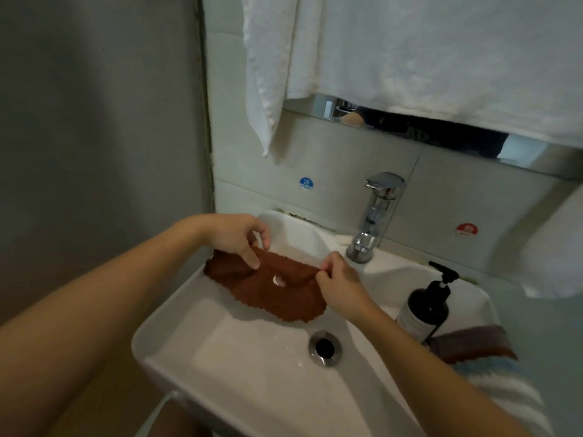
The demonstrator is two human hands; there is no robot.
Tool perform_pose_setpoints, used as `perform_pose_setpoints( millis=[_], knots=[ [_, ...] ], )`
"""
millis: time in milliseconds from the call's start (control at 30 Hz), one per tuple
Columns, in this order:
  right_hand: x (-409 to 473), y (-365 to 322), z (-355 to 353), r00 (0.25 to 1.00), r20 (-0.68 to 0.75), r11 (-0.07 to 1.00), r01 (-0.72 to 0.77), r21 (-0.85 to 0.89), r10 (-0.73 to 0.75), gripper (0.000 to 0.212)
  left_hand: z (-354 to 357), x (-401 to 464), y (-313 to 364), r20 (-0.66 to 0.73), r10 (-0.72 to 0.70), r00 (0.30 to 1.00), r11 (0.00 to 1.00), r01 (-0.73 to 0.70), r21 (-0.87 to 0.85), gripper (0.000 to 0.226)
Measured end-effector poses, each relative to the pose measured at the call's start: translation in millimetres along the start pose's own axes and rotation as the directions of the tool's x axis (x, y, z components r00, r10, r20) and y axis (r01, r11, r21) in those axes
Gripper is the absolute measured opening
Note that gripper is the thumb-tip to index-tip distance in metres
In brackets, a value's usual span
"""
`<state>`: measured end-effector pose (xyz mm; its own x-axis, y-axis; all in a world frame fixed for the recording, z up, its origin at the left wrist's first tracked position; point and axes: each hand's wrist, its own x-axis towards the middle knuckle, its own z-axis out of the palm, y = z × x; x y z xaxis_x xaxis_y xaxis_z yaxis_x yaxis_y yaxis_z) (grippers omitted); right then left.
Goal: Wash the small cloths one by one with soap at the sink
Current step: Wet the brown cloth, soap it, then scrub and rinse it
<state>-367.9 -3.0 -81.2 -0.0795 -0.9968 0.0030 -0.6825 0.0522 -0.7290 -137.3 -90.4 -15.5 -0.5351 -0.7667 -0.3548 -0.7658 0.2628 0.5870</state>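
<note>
A rust-brown small cloth (277, 294) hangs spread over the far part of the white sink (227, 367), with a small white blob of soap near its middle. My left hand (235, 236) pinches the cloth's upper left edge. My right hand (339, 280) pinches its upper right edge. A dark soap pump bottle (424, 305) stands on the sink's right rim. More small cloths, one dark brown (473, 343) and one pale blue and white (504, 389), lie stacked at the right.
The chrome tap (375, 216) stands behind the basin, with no water visibly running. The drain (325, 348) is open. A white towel (426, 52) hangs above, covering the mirror. A grey wall (94, 137) closes the left side.
</note>
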Motion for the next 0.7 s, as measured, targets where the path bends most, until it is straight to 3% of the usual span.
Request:
perform_pose_setpoints(
  millis=[100,200,267,300,367,433,500,567,700],
  knots=[
    [-27,19,-16,0.993,0.108,0.998,-0.045,0.052,0.039,0.012,30,2,7,0.177,-0.048,0.983,0.999,0.046,0.011,0.038],
    [-49,42,-36,0.938,0.304,0.964,-0.219,0.154,0.165,0.014,60,6,11,0.333,-0.054,0.942,0.998,0.064,-0.017,0.038],
    [-58,56,-45,0.892,0.370,0.937,-0.324,0.128,0.259,0.011,77,13,12,0.328,-0.040,0.944,0.997,0.061,-0.054,0.038],
    [-60,64,-47,0.898,0.329,0.947,-0.320,0.036,0.291,0.008,86,18,11,0.281,-0.028,0.959,0.997,0.047,-0.061,0.038],
    [-61,78,-47,0.950,0.175,0.946,-0.214,-0.244,0.260,0.006,103,28,8,0.139,-0.004,0.990,1.000,0.005,-0.009,0.041],
    [-64,82,-42,0.987,0.071,0.867,-0.089,-0.491,0.141,0.003,117,35,6,0.013,0.026,1.000,0.997,-0.026,0.077,0.043],
    [-69,78,-37,0.999,0.041,0.789,0.033,-0.613,-0.009,0.009,122,34,5,-0.073,0.079,0.994,0.978,-0.063,0.200,0.045],
    [-75,70,-32,0.992,0.088,0.753,0.127,-0.646,-0.091,0.020,120,30,7,-0.107,0.141,0.984,0.938,-0.098,0.333,0.049],
    [-82,70,-21,0.955,0.283,0.714,0.141,-0.686,0.084,0.048,124,22,5,0.028,0.135,0.990,0.933,-0.136,0.333,0.050]
  ],
)
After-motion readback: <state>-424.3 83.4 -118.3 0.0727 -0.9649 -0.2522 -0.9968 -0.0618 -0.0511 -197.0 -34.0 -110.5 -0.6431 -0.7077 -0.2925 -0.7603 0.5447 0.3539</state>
